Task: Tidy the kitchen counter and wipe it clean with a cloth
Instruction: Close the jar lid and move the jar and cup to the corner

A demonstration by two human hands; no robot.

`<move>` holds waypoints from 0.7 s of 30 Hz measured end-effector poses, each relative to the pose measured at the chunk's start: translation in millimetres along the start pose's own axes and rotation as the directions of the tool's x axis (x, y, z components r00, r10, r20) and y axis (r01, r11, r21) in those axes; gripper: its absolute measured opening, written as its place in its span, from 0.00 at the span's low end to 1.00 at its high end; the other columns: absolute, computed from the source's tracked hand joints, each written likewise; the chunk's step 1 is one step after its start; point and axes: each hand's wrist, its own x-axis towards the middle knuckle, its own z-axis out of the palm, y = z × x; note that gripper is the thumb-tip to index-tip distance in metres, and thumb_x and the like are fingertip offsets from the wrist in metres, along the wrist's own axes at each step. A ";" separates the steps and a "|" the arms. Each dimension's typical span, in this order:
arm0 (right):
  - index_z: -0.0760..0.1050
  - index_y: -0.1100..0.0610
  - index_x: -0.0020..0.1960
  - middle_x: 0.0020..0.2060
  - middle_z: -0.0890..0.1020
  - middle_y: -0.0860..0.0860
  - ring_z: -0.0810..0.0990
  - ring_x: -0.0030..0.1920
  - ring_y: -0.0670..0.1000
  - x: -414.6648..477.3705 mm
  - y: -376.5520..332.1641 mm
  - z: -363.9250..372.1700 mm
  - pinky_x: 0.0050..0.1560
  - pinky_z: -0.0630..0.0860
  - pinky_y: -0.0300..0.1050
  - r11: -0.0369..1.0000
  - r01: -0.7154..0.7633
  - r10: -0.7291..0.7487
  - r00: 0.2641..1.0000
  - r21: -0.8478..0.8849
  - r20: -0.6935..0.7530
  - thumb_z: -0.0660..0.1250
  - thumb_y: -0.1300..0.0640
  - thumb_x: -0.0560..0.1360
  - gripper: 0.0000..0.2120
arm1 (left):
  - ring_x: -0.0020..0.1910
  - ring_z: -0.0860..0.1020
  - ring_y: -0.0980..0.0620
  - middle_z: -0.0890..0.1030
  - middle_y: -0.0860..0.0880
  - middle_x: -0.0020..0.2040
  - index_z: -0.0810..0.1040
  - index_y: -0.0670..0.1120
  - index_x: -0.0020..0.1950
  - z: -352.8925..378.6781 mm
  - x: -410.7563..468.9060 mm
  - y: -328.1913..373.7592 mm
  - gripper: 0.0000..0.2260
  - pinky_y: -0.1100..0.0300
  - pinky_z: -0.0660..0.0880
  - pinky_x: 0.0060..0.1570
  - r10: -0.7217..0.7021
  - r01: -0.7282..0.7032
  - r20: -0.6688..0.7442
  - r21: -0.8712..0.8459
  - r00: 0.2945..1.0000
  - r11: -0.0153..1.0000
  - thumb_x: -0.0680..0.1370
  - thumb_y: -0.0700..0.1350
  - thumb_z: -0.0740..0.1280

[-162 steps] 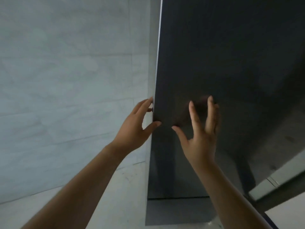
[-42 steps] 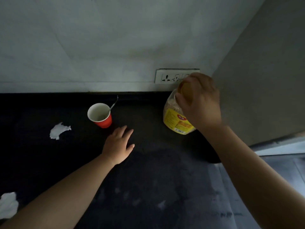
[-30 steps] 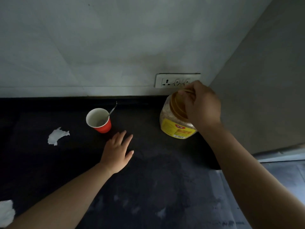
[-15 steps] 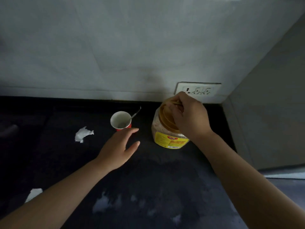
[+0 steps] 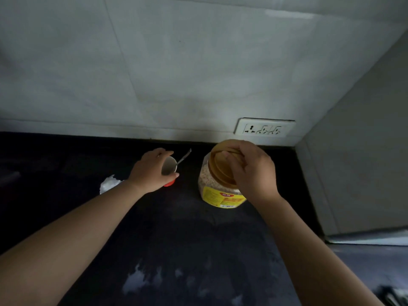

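Black stone counter (image 5: 176, 235), matte, dim lighting; pale smears and flecks (image 5: 136, 281) on near part. Behind: pale glossy wall tiles (image 5: 154, 74) with thin joints; white rectangular socket plate (image 5: 263, 129) low on wall. Grey flat panel (image 5: 364, 162) closing right side of corner.

Left hand (image 5: 150, 171): curled around red paper cup (image 5: 169, 173) from its left side, thumb at front, fingers at back rim. Cup upright on counter, round, white inside. Thin metal spoon (image 5: 184, 156) leaning out of cup, handle toward wall.

Right hand (image 5: 254, 173): fingers closed on amber plastic lid (image 5: 220, 168) of jar (image 5: 218, 193); fingertips hooked at lid handle. Jar clear plastic, ribbed, squarish with rounded shoulders, filled with pale flaky grain; yellow label with red mark around lower body. Whether base sits flat on counter: cannot tell. Jar tipped slightly, lid facing camera.

Crumpled white tissue (image 5: 108, 184) on counter, just left of left wrist, partly hidden by forearm. Cup and jar near each other, not touching, both close to back wall.
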 end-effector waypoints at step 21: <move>0.80 0.53 0.46 0.35 0.76 0.37 0.73 0.36 0.39 -22.2 -1.2 -32.5 0.37 0.65 0.25 0.993 -0.084 0.085 0.996 0.082 -0.005 0.68 0.57 0.73 0.03 | 0.60 0.73 0.52 0.71 0.50 0.63 0.69 0.51 0.68 -35.7 -81.9 39.3 0.28 0.57 0.70 0.56 0.025 -0.049 -0.130 -0.186 0.991 0.981 0.70 0.56 0.69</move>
